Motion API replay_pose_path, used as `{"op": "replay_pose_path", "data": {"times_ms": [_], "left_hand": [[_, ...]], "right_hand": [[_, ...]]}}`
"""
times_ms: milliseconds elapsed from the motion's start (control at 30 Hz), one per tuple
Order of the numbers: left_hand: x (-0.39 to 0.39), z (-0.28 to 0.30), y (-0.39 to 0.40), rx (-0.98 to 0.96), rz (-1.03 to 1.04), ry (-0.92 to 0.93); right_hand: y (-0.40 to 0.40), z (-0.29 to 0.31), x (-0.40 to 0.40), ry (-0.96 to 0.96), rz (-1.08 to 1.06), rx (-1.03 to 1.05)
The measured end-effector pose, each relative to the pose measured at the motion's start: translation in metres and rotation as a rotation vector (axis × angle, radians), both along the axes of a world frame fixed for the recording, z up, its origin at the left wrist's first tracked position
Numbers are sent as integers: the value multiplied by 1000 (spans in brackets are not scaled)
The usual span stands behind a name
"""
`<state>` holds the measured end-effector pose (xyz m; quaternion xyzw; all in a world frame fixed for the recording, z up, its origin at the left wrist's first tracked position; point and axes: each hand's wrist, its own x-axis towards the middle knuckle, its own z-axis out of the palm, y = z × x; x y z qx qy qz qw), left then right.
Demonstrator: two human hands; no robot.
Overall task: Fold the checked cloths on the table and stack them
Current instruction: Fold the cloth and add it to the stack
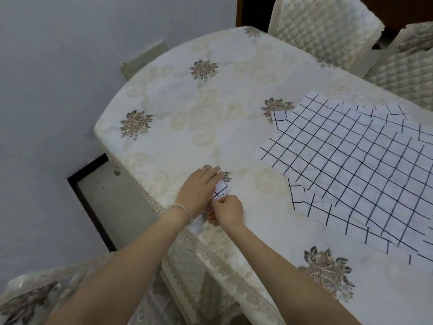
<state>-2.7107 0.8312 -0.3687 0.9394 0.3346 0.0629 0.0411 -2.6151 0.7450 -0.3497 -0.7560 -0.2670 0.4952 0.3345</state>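
Near the surface (187, 118) edge we record a small folded checked cloth (222, 191), our left hand (199, 192) pressing flat-fingered on it, our right hand (228, 211) pinching its near edge. Loose checked cloths (351, 165) lie spread well apart, at right.

Small folded cloth (221, 191) sits near the surface (187, 118) front edge, spread cloths (351, 165) off right, chairs (323, 31) behind.
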Motion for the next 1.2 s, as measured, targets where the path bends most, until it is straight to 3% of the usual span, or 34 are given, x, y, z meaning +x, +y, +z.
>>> {"op": "replay_pose_path", "data": {"times_ms": [100, 433, 667, 867, 1033, 1200], "left_hand": [[-2, -15, 1, -58, -37, 163], [-9, -35, 2, -91, 1, 153], [-3, -20, -6, -72, 32, 284], [4, -2, -3, 9, -21, 407], [46, 22, -8, 104, -98, 257], [144, 32, -36, -3, -401, 65]], "right_hand": [[0, -2, 2, 26, -21, -14], [6, -14, 10, 232, -49, -70], [-17, 2, 32, 347, -117, -78], [-71, 31, 104, 148, -214, 4], [-120, 34, 181, -105, -368, 47], [-152, 26, 233, -549, -323, 63]]}}
